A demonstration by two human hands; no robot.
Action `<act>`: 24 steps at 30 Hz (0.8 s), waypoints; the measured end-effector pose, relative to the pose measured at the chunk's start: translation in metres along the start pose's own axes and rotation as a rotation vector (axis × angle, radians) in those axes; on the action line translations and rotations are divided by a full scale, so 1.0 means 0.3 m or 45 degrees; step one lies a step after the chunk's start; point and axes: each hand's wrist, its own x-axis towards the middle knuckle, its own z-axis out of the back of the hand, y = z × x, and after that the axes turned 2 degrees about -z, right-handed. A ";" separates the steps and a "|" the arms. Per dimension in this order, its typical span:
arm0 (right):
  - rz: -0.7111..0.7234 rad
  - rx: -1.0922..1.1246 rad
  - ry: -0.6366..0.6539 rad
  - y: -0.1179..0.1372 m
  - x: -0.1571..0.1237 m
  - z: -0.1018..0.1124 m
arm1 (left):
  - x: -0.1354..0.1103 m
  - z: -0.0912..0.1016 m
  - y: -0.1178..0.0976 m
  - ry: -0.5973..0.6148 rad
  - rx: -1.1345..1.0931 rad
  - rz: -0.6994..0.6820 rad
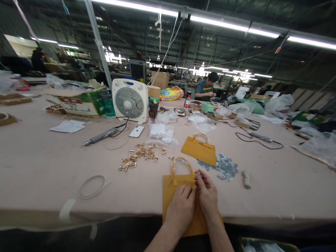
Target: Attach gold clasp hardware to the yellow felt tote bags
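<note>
We are resting our left hand [181, 208] on a flat, smooth yellow bag [168, 192], its fingers curling close together; we cannot tell whether they are gripping anything. With our right hand [198, 176] we are pinching a small, shiny gold fitting [197, 174] between thumb and fingers at the bag's upper right edge. The bag is lying in front of us, its lower end overhanging the edge of the pinkish table [52, 168], its arched handle [182, 159] standing out in clear plastic wrap. Beyond, a second bag [195, 149], tapering in outline, is lying beside thin grey metal tabs [227, 168]. To the left, slender gold pieces [143, 153] are lying in a loose, glinting scatter near crinkled plastic packets [161, 133].
</note>
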 end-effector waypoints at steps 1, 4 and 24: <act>0.063 -0.128 0.059 0.010 0.016 0.011 | -0.011 -0.002 0.000 -0.013 0.001 -0.040; 0.265 -0.495 0.358 0.040 0.065 0.035 | -0.026 -0.002 0.006 -0.053 -0.037 -0.112; 0.621 -0.998 0.745 0.022 0.094 0.101 | -0.033 0.013 0.002 -0.058 -0.173 -0.146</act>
